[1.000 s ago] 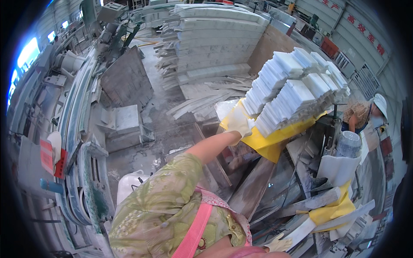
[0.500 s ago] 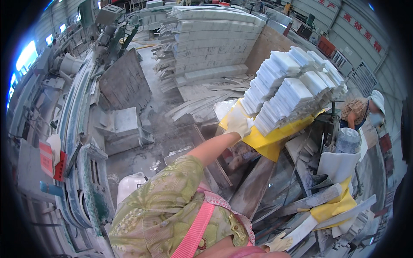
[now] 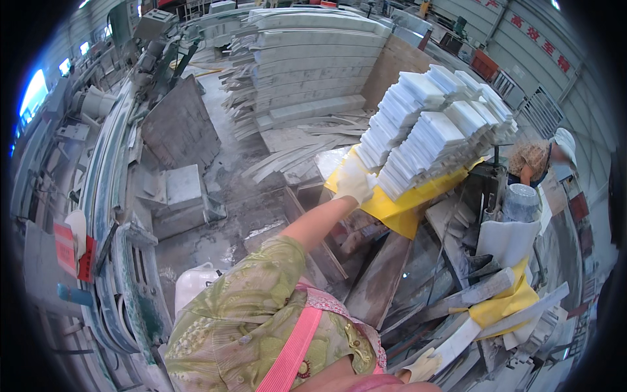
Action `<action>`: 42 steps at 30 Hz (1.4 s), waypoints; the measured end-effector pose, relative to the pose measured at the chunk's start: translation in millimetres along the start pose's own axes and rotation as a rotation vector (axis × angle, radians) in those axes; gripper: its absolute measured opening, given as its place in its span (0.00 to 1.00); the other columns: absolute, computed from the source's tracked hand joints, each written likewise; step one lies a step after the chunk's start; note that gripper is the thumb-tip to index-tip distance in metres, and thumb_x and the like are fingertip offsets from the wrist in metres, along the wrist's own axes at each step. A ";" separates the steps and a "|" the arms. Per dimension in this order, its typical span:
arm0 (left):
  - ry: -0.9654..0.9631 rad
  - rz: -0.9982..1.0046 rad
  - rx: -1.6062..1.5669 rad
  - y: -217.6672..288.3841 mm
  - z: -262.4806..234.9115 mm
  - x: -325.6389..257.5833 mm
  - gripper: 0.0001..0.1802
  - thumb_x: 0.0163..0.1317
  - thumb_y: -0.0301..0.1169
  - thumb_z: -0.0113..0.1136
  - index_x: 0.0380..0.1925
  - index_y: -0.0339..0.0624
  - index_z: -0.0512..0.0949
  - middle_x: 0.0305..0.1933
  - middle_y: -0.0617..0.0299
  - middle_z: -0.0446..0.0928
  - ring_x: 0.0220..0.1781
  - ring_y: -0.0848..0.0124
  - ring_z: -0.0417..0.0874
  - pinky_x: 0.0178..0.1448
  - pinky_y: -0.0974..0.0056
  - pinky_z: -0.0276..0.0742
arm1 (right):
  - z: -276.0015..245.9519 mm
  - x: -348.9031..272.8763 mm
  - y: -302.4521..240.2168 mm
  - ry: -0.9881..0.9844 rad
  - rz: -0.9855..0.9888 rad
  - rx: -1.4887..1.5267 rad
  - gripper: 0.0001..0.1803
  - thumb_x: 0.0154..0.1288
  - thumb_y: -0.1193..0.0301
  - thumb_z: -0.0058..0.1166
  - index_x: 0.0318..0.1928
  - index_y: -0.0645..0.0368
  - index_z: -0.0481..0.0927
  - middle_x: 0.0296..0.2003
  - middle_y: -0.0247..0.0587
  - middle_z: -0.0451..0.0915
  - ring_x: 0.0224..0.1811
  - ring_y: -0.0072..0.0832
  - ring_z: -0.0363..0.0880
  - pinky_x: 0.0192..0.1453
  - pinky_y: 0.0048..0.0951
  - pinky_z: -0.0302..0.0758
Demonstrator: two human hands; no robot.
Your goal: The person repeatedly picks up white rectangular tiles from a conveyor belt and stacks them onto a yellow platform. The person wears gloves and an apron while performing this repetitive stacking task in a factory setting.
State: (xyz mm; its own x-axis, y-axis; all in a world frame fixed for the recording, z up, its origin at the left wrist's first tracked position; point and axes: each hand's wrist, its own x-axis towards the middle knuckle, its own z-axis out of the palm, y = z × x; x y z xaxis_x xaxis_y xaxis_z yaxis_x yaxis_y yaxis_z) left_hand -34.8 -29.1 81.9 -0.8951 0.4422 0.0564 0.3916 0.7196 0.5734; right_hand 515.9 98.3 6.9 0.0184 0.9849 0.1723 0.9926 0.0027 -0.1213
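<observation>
Furthest left I see the curved grey-green metal machine frame, with a white plastic jug standing on the dusty floor near its lower end. Right of that, grey stone blocks sit on the floor, and long pale stone slabs are stacked high behind them.

My left hand, in a white work glove, reaches up from the green patterned sleeve and presses flat, fingers together, against the left end of the stacked white marble strips. Those strips lie in two tilted rows on a yellow sheet, whose lower left edge hangs just under my glove.

My right hand, also gloved in white, sits low at the bottom edge of the view, closed around the end of a long white stone strip among the scrap offcuts.

At the far right, a person in a white cap bends beside a grey ribbed cylinder.
</observation>
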 end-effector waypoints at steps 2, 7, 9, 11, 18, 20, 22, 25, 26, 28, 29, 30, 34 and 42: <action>0.034 0.035 0.014 0.2 -1.4 -0.7 0.22 0.63 0.45 0.60 0.48 0.40 0.83 0.52 0.46 0.83 0.56 0.50 0.85 0.55 0.49 0.80 | 0.2 -2.8 -0.5 0.025 0.002 0.009 0.33 0.76 0.50 0.49 0.63 0.69 0.78 0.63 0.63 0.77 0.66 0.54 0.75 0.73 0.46 0.70; 0.082 0.124 0.064 -1.2 0.9 -1.7 0.19 0.63 0.42 0.58 0.48 0.43 0.84 0.49 0.48 0.85 0.54 0.49 0.86 0.53 0.48 0.81 | 4.0 -6.8 4.0 0.086 -0.039 0.002 0.32 0.76 0.51 0.49 0.63 0.68 0.78 0.62 0.61 0.78 0.66 0.53 0.75 0.72 0.46 0.70; 0.094 0.134 0.068 -2.4 5.6 1.8 0.19 0.63 0.41 0.58 0.47 0.43 0.85 0.49 0.49 0.85 0.54 0.49 0.86 0.52 0.48 0.81 | 5.0 -7.5 5.9 0.053 -0.020 0.016 0.32 0.77 0.51 0.49 0.63 0.69 0.78 0.62 0.62 0.78 0.66 0.53 0.75 0.72 0.46 0.70; 0.105 0.057 0.007 -3.7 11.8 6.7 0.18 0.64 0.41 0.56 0.48 0.46 0.85 0.49 0.50 0.85 0.55 0.49 0.86 0.53 0.47 0.81 | 6.0 -8.1 7.3 0.058 -0.014 0.036 0.32 0.77 0.51 0.48 0.62 0.70 0.78 0.61 0.62 0.78 0.66 0.53 0.75 0.72 0.45 0.70; 0.045 -0.003 -0.006 -7.9 11.8 7.6 0.22 0.63 0.46 0.57 0.48 0.43 0.85 0.49 0.46 0.85 0.55 0.48 0.86 0.55 0.48 0.81 | 11.5 -8.2 13.5 0.061 -0.017 0.047 0.32 0.77 0.52 0.47 0.61 0.71 0.79 0.63 0.62 0.78 0.68 0.52 0.74 0.74 0.44 0.68; 0.015 0.015 0.012 -5.4 5.3 3.1 0.24 0.62 0.48 0.58 0.47 0.40 0.85 0.49 0.45 0.85 0.54 0.48 0.86 0.55 0.49 0.81 | 12.4 -8.1 14.8 0.056 -0.014 0.046 0.32 0.77 0.52 0.47 0.61 0.71 0.79 0.63 0.62 0.78 0.68 0.52 0.74 0.74 0.44 0.68; -0.004 0.020 0.011 -2.0 -1.1 -1.0 0.26 0.62 0.50 0.59 0.46 0.38 0.86 0.48 0.44 0.85 0.53 0.48 0.86 0.55 0.49 0.81 | 12.5 -8.6 15.6 0.041 -0.011 0.036 0.32 0.77 0.51 0.46 0.64 0.67 0.79 0.65 0.59 0.77 0.70 0.51 0.73 0.75 0.45 0.66; -0.056 0.004 0.036 2.7 -7.2 -3.5 0.20 0.66 0.45 0.52 0.52 0.54 0.84 0.53 0.51 0.85 0.57 0.49 0.85 0.56 0.46 0.79 | 11.8 -11.6 15.5 0.092 -0.042 0.079 0.32 0.77 0.52 0.46 0.60 0.74 0.80 0.61 0.65 0.78 0.66 0.54 0.75 0.73 0.45 0.68; -0.063 0.015 0.052 3.4 -8.0 -3.5 0.20 0.66 0.45 0.52 0.52 0.55 0.84 0.53 0.51 0.86 0.56 0.49 0.86 0.55 0.46 0.79 | 11.2 -12.7 15.2 0.084 -0.037 0.083 0.32 0.77 0.52 0.46 0.59 0.74 0.80 0.61 0.66 0.78 0.65 0.55 0.75 0.73 0.45 0.68; -0.054 0.025 0.079 3.1 -8.0 -3.5 0.20 0.66 0.47 0.51 0.52 0.56 0.83 0.52 0.53 0.86 0.55 0.49 0.86 0.53 0.44 0.80 | 10.0 -14.9 14.8 0.096 -0.035 0.092 0.32 0.77 0.52 0.46 0.59 0.74 0.80 0.60 0.67 0.78 0.65 0.55 0.76 0.73 0.46 0.69; -0.025 0.036 0.048 2.5 -7.1 -3.7 0.21 0.64 0.47 0.53 0.49 0.49 0.85 0.50 0.48 0.86 0.54 0.48 0.86 0.54 0.45 0.80 | 9.3 -15.8 14.8 0.085 -0.032 0.094 0.32 0.77 0.53 0.46 0.59 0.75 0.80 0.60 0.67 0.79 0.65 0.55 0.76 0.73 0.46 0.69; 0.006 0.039 0.020 1.6 -5.9 -4.1 0.23 0.62 0.48 0.56 0.45 0.43 0.86 0.48 0.44 0.86 0.52 0.47 0.87 0.54 0.47 0.81 | 8.8 -16.6 14.9 0.096 -0.036 0.097 0.32 0.77 0.53 0.47 0.59 0.75 0.80 0.60 0.67 0.79 0.65 0.56 0.76 0.72 0.46 0.69; 0.035 0.056 -0.024 -1.9 -1.5 -3.9 0.24 0.59 0.47 0.59 0.41 0.37 0.87 0.44 0.40 0.86 0.51 0.46 0.87 0.55 0.48 0.82 | 8.1 -17.6 17.7 0.016 0.000 0.049 0.32 0.78 0.50 0.43 0.64 0.67 0.78 0.65 0.59 0.76 0.70 0.51 0.73 0.75 0.45 0.66; -0.068 0.022 0.108 -6.1 2.2 4.5 0.21 0.71 0.48 0.46 0.55 0.58 0.81 0.51 0.53 0.86 0.54 0.49 0.86 0.52 0.43 0.79 | 16.5 -20.0 24.7 0.109 -0.030 0.112 0.31 0.76 0.53 0.48 0.57 0.73 0.81 0.59 0.65 0.80 0.64 0.54 0.77 0.71 0.45 0.71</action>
State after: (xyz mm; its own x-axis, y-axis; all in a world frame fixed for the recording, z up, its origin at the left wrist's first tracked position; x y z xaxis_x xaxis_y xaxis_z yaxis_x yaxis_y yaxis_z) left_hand -40.8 -30.2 76.9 -0.8709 0.4914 0.0104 0.4352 0.7611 0.4810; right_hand 538.1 81.6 -15.6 0.0075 0.9593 0.2823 0.9735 0.0575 -0.2214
